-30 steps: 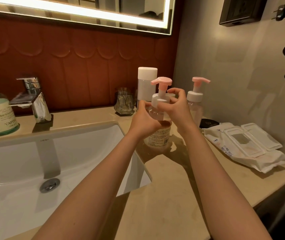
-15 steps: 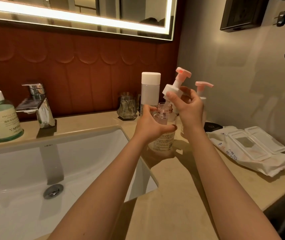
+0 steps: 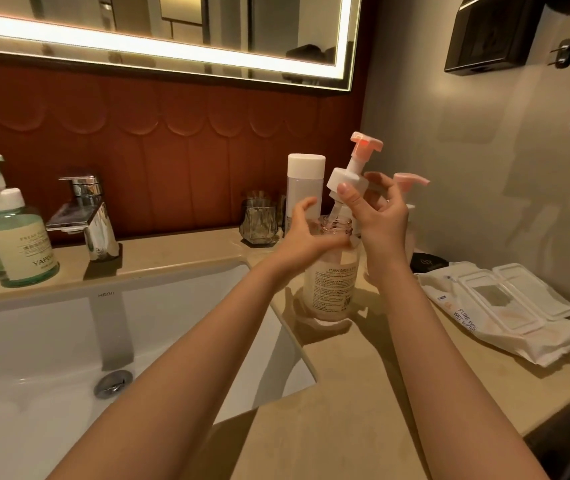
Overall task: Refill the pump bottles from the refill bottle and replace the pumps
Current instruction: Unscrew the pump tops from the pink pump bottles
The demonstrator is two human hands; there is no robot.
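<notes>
At far left, two green pump bottles (image 3: pixel 16 237) and the faucet (image 3: pixel 84 216) are standing behind the sink (image 3: pixel 34 341), well apart from the work. A glass tumbler (image 3: pixel 259 220) is standing near the left hand (image 3: pixel 302 239). The clear pump bottle (image 3: pixel 332 282) is being held upright on the countertop (image 3: pixel 345 393), the left hand's fingers being curled round its shoulder. The white-capped refill bottle (image 3: pixel 302 188) is standing just behind that hand, which is the nearer one to it. The pink-headed pump (image 3: pixel 349 174) is being pinched at its white collar by the right hand (image 3: pixel 380 226). Its long axis is lying tilted, head up and right, dip tube down and left, with the tube's tip apparently inside the open neck. Clearance is judged to call for a pull along that axis, up and right. A second pump bottle (image 3: pixel 411 178) is standing just behind the right hand and is judged a likely obstruction; wet-wipe packs (image 3: pixel 505 306) are lying further right.
</notes>
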